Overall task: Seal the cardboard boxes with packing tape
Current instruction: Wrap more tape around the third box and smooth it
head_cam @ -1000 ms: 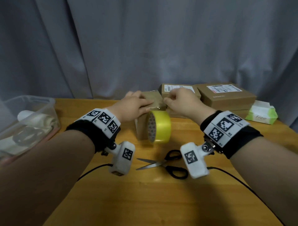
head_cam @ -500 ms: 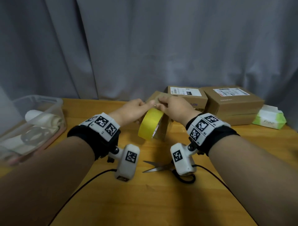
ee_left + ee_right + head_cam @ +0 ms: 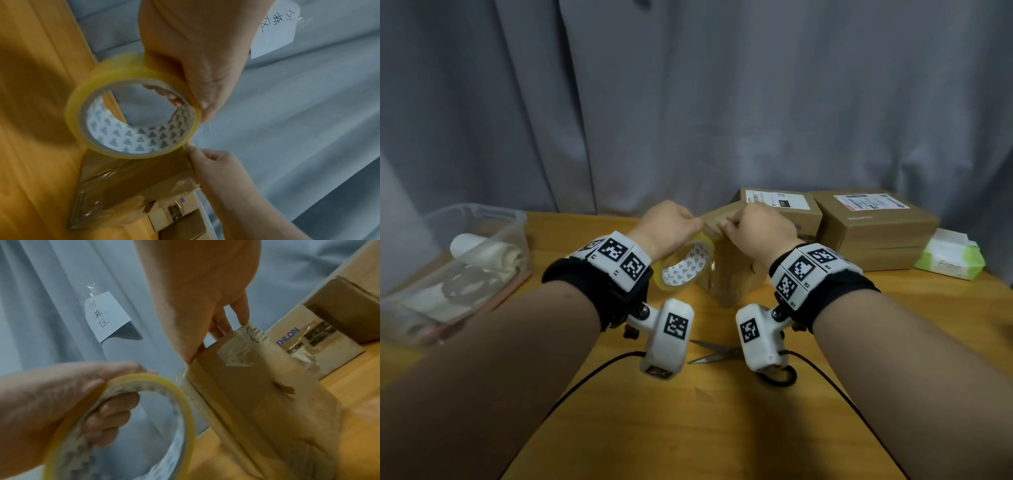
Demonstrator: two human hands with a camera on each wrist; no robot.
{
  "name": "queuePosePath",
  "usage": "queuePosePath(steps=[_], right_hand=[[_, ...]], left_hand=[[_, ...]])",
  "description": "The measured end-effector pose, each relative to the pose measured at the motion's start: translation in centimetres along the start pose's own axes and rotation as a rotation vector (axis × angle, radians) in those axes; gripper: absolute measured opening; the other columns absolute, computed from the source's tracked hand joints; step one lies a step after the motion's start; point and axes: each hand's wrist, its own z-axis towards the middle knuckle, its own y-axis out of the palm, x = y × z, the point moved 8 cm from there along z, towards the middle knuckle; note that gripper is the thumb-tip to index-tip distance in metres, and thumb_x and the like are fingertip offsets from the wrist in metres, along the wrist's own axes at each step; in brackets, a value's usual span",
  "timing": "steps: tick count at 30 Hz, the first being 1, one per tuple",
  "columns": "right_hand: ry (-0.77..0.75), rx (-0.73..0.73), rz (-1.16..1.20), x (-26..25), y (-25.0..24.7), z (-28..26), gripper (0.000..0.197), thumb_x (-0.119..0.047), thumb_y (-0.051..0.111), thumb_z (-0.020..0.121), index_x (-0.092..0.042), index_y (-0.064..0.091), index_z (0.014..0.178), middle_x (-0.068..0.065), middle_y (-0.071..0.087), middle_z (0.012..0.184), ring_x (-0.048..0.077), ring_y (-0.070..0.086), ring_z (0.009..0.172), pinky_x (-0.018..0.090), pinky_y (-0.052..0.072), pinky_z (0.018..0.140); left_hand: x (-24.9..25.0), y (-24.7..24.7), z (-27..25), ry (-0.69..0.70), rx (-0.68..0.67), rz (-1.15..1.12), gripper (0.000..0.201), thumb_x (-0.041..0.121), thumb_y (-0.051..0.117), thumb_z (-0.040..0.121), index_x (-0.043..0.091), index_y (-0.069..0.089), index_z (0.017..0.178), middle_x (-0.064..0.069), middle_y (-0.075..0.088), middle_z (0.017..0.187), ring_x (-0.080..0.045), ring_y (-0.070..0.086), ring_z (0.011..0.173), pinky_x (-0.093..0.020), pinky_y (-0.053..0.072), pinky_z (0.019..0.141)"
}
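You are partway through one box, and most of the sealing is left. Your left hand (image 3: 671,222) holds the tape roll (image 3: 686,263) with fingers (image 3: 173,99) hooked through the core and the thumb clamped on the outer rim, so the roll hangs in the air just to the nine o'clock side of the small cardboard box (image 3: 732,270). That box stands upright near the middle of the desk (image 3: 688,428). Your right hand (image 3: 760,229) is at its top near edge with fingers together, pinching or pressing what seems to be the free end of the tape there; the wrist views are too blurred to say whether the tape has stuck yet. The box already carries clear tape on its side face and a crumpled patch on top, but I cannot tell whether those are old strips or yours. I judge that the strip has been started but neither run along the seam nor cut. The scissors (image 3: 717,354) lie untouched at six o'clock from the box, partly hidden by your wrist cameras. Three more boxes (image 3: 873,233) sit stacked at two o'clock; whether they need taping is not clear from here.
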Motion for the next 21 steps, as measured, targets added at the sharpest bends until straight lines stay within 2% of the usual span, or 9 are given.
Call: queuePosePath(steps=[4,7,9,11,12,14,16,19,21], right_hand=[[-0.021,-0.033,-0.022,0.6,-0.4,-0.1,0.04,-0.051,0.043,0.096,-0.022,0.072,0.095,0.0,0.065,0.084,0.022,0.062,0.084,0.032,0.05,0.069],[-0.03,-0.022,-0.036,0.6,-0.5,0.0,0.041,-0.052,0.044,0.095,-0.023,0.072,0.1,0.002,0.067,0.09,0.024,0.063,0.09,0.033,0.05,0.071],[-0.03,-0.008,-0.045,0.7,-0.3,0.2,0.043,-0.055,0.045,0.094,-0.021,0.072,0.098,0.002,0.067,0.09,0.024,0.063,0.091,0.032,0.049,0.069],[-0.014,0.004,-0.077,0.7,-0.3,0.2,0.053,-0.065,0.044,0.089,-0.018,0.068,0.095,0.001,0.065,0.087,0.023,0.063,0.088,0.031,0.048,0.066],[-0.006,0.015,-0.105,0.6,-0.2,0.2,0.057,-0.069,0.044,0.086,-0.017,0.066,0.094,0.001,0.064,0.086,0.023,0.061,0.084,0.031,0.046,0.064],[0.005,0.036,-0.15,0.3,-0.2,0.3,0.059,-0.071,0.044,0.084,-0.017,0.063,0.095,0.001,0.061,0.084,0.023,0.058,0.078,0.031,0.044,0.061],[0.021,0.036,-0.169,0.2,-0.2,0.4,0.058,-0.071,0.045,0.085,-0.016,0.062,0.096,0.002,0.06,0.085,0.023,0.055,0.076,0.03,0.041,0.06],[0.035,0.03,-0.167,0.3,-0.3,0.5,0.061,-0.072,0.045,0.084,-0.016,0.063,0.097,0.002,0.062,0.089,0.023,0.054,0.077,0.03,0.038,0.058],[0.046,0.035,-0.162,0.3,-0.3,0.4,0.062,-0.073,0.045,0.083,-0.016,0.063,0.1,0.002,0.061,0.089,0.023,0.053,0.077,0.031,0.038,0.059]], left_hand=[[-0.4,1.2,0.1,-0.049,-0.121,0.156,0.028,0.028,0.053,0.093,0.006,0.064,0.08,-0.006,0.057,0.073,-0.021,0.052,0.071,-0.026,0.04,0.064],[-1.0,2.2,-0.1,-0.074,-0.164,0.249,0.04,0.033,0.051,0.095,0.008,0.052,0.063,-0.003,0.051,0.06,-0.023,0.053,0.07,-0.026,0.036,0.055],[-1.4,2.8,-0.2,-0.082,-0.18,0.24,0.037,0.036,0.049,0.096,0.006,0.059,0.076,-0.003,0.054,0.068,-0.027,0.058,0.085,-0.027,0.039,0.064],[-2.1,2.9,-0.2,-0.108,-0.168,0.158,0.04,0.04,0.051,0.095,0.003,0.065,0.099,-0.01,0.064,0.088,-0.028,0.06,0.099,-0.03,0.042,0.078],[-2.5,2.9,-0.1,-0.119,-0.15,0.104,0.04,0.041,0.052,0.094,0.004,0.066,0.1,-0.011,0.066,0.093,-0.029,0.061,0.098,-0.031,0.044,0.08],[-2.8,2.7,-0.3,-0.124,-0.125,0.006,0.035,0.041,0.055,0.092,0.008,0.067,0.091,-0.007,0.065,0.082,-0.027,0.062,0.086,-0.033,0.047,0.08],[-2.8,2.6,-0.5,-0.133,-0.127,-0.087,0.034,0.039,0.058,0.091,0.007,0.068,0.094,-0.003,0.063,0.075,-0.022,0.06,0.073,-0.037,0.051,0.081],[-2.5,1.5,-0.9,-0.159,-0.115,-0.178,0.029,0.031,0.059,0.087,0.005,0.07,0.093,-0.004,0.063,0.069,-0.018,0.056,0.058,-0.03,0.05,0.064],[-2.3,0.6,-1.1,-0.174,-0.081,-0.192,0.024,0.031,0.061,0.085,0.009,0.07,0.089,-0.002,0.064,0.067,-0.019,0.057,0.058,-0.025,0.047,0.056]])
